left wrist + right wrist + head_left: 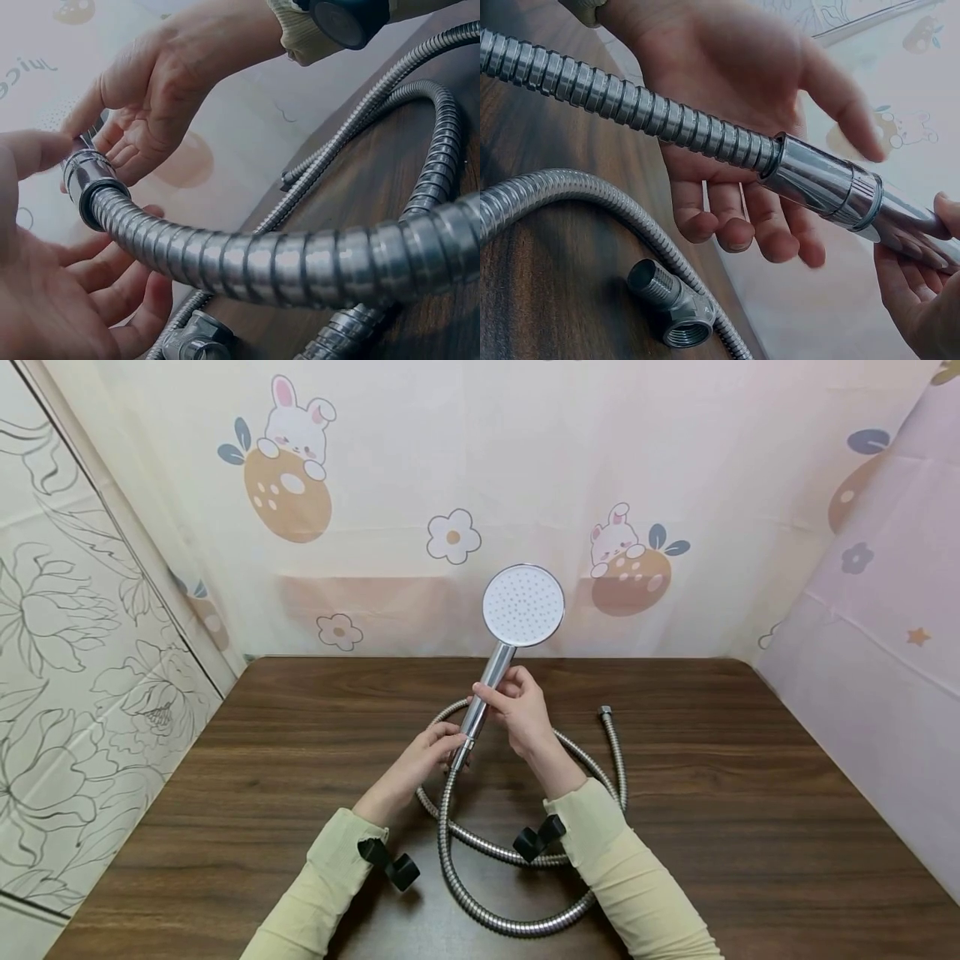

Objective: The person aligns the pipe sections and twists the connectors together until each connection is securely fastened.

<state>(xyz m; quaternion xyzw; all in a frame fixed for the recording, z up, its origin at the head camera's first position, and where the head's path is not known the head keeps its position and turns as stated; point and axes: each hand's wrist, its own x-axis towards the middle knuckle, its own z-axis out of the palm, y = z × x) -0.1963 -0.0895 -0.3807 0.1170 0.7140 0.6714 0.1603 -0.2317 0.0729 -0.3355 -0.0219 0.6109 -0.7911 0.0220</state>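
A chrome shower head (523,605) with a white round face is held up over the table, its face toward the head camera. My right hand (522,714) grips its handle (496,667), thumb across the front. A ribbed metal hose (517,929) joins the handle's lower end through a smooth chrome connector (810,176). Around that joint lies my left hand (727,75), fingers loosely bent behind the hose and thumb spread; I cannot tell whether it touches. In the left wrist view, the left thumb (37,154) is close beside the connector.
The hose loops over the dark wooden table (300,710), its free end (606,711) lying to the right. A threaded metal fitting (675,304) rests by the hose, beneath the hands. A patterned curtain (390,460) stands behind the table's far edge.
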